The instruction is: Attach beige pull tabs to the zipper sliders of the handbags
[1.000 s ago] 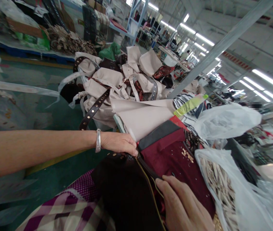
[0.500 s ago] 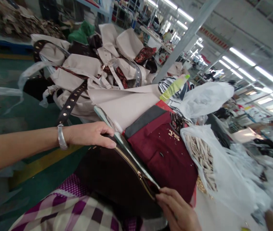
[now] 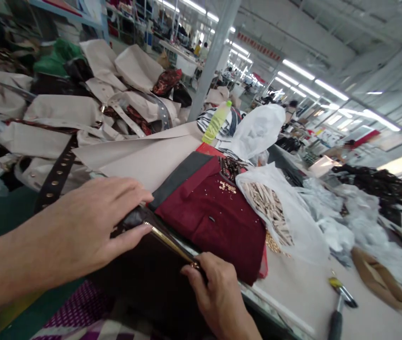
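A dark brown bag (image 3: 144, 274) rests against the table edge over my lap, with a brass zipper (image 3: 167, 240) along its top. My left hand (image 3: 94, 226) is closed on the bag's top edge at the zipper's far left end, thumb on the near side. At the other end my right hand (image 3: 222, 293) pinches the edge by the zipper slider, which partly shows at the fingertips. Just beyond the zipper lies folded burgundy cloth (image 3: 211, 236) with small gold-coloured metal pieces (image 3: 227, 187) on it. The bag's lower part is in shadow.
Beige bags with straps (image 3: 55, 111) are heaped at the left. A clear plastic bag of beige strips (image 3: 268, 203) lies right of the cloth. A hammer (image 3: 337, 311) and a brown folded piece (image 3: 381, 278) are on the table (image 3: 293, 283). A metal post (image 3: 211, 61) stands behind.
My right hand has moved up along the zipper and now pinches near the slider. My left hand looks nearer and larger, still on the bag's edge. The view has swung right.
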The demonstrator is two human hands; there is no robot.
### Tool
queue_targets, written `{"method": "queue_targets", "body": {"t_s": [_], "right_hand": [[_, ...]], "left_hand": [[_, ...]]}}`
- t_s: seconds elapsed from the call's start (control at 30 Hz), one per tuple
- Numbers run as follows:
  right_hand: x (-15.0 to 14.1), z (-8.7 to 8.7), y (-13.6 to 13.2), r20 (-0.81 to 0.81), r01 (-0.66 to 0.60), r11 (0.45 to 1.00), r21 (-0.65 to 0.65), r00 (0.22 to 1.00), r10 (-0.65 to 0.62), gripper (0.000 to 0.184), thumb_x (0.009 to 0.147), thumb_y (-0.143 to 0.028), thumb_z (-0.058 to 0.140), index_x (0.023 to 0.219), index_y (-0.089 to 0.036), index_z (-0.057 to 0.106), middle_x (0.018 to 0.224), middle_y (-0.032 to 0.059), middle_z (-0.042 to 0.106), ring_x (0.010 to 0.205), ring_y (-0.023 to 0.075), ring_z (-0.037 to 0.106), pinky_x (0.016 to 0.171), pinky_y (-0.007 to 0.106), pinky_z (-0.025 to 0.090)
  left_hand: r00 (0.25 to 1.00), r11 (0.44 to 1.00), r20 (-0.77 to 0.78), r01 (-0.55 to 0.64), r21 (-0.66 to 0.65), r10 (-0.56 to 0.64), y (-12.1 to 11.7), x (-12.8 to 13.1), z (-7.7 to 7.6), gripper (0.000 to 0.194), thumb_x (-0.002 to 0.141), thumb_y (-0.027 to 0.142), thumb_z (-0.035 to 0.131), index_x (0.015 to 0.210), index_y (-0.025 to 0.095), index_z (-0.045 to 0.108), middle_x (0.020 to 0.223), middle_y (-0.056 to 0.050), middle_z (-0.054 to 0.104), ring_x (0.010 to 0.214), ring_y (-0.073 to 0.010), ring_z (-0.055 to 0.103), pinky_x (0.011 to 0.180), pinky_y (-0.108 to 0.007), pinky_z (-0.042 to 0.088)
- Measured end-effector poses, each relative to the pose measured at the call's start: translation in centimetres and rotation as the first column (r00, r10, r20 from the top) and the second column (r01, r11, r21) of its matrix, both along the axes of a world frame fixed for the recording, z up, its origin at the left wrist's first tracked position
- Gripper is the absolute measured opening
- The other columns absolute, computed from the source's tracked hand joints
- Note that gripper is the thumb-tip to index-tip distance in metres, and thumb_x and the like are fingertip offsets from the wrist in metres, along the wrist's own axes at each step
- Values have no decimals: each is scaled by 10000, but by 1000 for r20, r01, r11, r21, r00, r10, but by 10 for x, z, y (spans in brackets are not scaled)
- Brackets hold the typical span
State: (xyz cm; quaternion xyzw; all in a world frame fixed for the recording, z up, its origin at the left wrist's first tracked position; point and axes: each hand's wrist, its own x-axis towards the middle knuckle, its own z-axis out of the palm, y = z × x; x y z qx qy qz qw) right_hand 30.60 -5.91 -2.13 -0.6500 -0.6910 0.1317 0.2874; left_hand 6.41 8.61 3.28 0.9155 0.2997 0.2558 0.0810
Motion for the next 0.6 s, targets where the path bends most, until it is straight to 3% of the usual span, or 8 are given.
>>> {"method": "queue_targets", "body": {"t_s": [0.03, 0.1, 0.2, 0.37, 0.43, 0.5, 0.57, 0.6], "right_hand": [[4, 1, 3, 6, 35, 999, 6, 999, -36, 286, 1011, -340, 517, 783, -198, 613, 700, -14, 629, 622, 129, 592, 608, 235, 368], [15, 8, 14, 64, 102, 994, -33, 993, -100, 258, 1001, -301, 517, 781, -196, 603, 708, -9, 636, 619, 129, 590, 608, 238, 358], [34, 14, 37, 206, 180, 977, -110, 966, -155, 199, 970, -214, 507, 823, -179, 636, 754, 30, 676, 657, 165, 623, 623, 262, 362], [55, 5, 59, 271, 236, 953, -191, 946, -179, 180, 961, -221, 569, 860, -161, 704, 814, 69, 723, 749, 212, 679, 671, 281, 427], [62, 4, 50, 232, 199, 954, -224, 962, -146, 120, 935, -191, 609, 964, -176, 725, 885, 47, 729, 829, 194, 690, 751, 268, 471], [78, 5, 30, 136, 175, 961, -216, 980, -148, 183, 930, -200, 621, 1086, -199, 717, 964, 31, 729, 891, 171, 691, 812, 250, 496], [107, 4, -2, 50, 272, 952, -143, 962, -267, 215, 962, -305, 602, 1118, -206, 713, 995, 34, 738, 895, 165, 701, 800, 241, 524], [126, 2, -21, 52, 382, 919, -94, 924, -379, 260, 981, -385, 578, 1092, -199, 721, 996, 47, 747, 888, 174, 712, 785, 249, 539]], "left_hand": [[999, 988, 37, 23, 156, -29, -10, 10, -1, 274, 984, 379, 506, 1166, 232, 648, 1227, -24, 649, 1143, -260, 568, 1024, -423, 378], [988, 944, 38, 133, 302, -151, -28, 35, -10, 324, 1012, 316, 460, 1294, 241, 601, 1396, -16, 583, 1317, -247, 468, 1163, -429, 260], [965, 924, -54, 262, 279, -257, -37, 76, -40, 411, 1018, 367, 488, 1401, 224, 535, 1461, -19, 549, 1353, -219, 453, 1154, -380, 260], [953, 947, -23, 302, 109, -301, -14, 120, -88, 444, 975, 359, 598, 1391, 214, 542, 1388, -46, 603, 1255, -219, 543, 1026, -374, 349], [957, 954, -25, 291, 73, -290, -9, 125, -96, 472, 958, 344, 614, 1407, 228, 528, 1350, -53, 620, 1225, -227, 558, 993, -391, 353], [959, 957, -40, 282, 75, -279, -9, 126, -98, 481, 957, 345, 606, 1421, 258, 513, 1364, -49, 609, 1254, -230, 538, 991, -407, 337], [963, 961, -54, 267, 77, -263, -10, 127, -99, 471, 965, 357, 589, 1424, 292, 507, 1410, -39, 580, 1290, -215, 514, 1004, -409, 319], [964, 961, -57, 264, 78, -260, -11, 127, -100, 463, 968, 368, 580, 1422, 311, 507, 1432, -31, 567, 1303, -208, 505, 1008, -410, 312]]}}
